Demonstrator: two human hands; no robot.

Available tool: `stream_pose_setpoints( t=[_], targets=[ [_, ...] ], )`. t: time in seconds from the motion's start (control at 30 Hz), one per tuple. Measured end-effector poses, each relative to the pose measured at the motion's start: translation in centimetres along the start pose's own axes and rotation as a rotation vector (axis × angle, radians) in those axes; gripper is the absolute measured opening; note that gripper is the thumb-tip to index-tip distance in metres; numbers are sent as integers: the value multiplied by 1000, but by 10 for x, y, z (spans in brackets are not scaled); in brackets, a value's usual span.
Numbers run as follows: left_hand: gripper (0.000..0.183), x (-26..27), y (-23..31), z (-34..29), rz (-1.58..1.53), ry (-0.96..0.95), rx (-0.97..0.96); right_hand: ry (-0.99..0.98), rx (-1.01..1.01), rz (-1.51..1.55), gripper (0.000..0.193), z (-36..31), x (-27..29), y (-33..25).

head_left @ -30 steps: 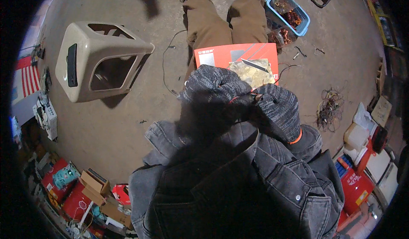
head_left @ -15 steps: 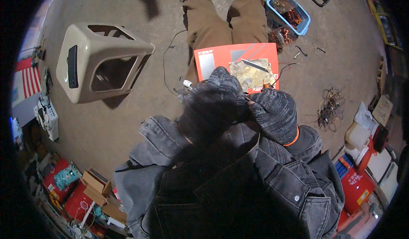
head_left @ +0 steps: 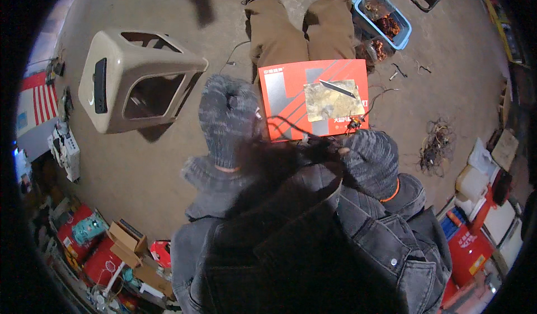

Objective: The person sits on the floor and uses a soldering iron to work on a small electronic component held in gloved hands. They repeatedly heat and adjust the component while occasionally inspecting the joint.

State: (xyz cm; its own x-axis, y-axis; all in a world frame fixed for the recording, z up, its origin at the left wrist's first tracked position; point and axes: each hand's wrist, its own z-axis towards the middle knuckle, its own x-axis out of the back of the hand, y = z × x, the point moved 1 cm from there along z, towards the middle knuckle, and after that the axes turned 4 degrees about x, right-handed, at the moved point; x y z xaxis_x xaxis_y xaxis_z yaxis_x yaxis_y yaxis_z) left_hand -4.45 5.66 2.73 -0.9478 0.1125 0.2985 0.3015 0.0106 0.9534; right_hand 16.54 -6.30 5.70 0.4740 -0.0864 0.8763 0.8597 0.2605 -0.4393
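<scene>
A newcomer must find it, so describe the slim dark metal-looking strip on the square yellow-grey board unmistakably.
From the brown-trousered legs, go to the flat red box across them. On it lies the square yellow-grey board; the slim dark metal-looking strip slants across its upper right part. It is straight, unlike the thin curling black wire to its right.

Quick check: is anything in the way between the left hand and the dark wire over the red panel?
Nothing visible stands between them: the dark wire runs from beside the left hand over the near left corner of the red panel toward the right hand. Whether the left hand touches it, I cannot tell.
</scene>
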Motion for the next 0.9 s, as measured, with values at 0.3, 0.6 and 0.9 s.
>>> stream_pose_setpoints(
  t=[0.3,0.6,0.9],
  targets=[
    [11,-33,26,-14,292,-447,-717,-74,-254,427,12,6,2,5],
    [14,-44,2,-24,56,-369,-550,60,71,-10,18,1,-18,2],
    [12,-36,1,-25,91,-103,-264,-203,97,-56,32,12,-20,-14]
  ],
)
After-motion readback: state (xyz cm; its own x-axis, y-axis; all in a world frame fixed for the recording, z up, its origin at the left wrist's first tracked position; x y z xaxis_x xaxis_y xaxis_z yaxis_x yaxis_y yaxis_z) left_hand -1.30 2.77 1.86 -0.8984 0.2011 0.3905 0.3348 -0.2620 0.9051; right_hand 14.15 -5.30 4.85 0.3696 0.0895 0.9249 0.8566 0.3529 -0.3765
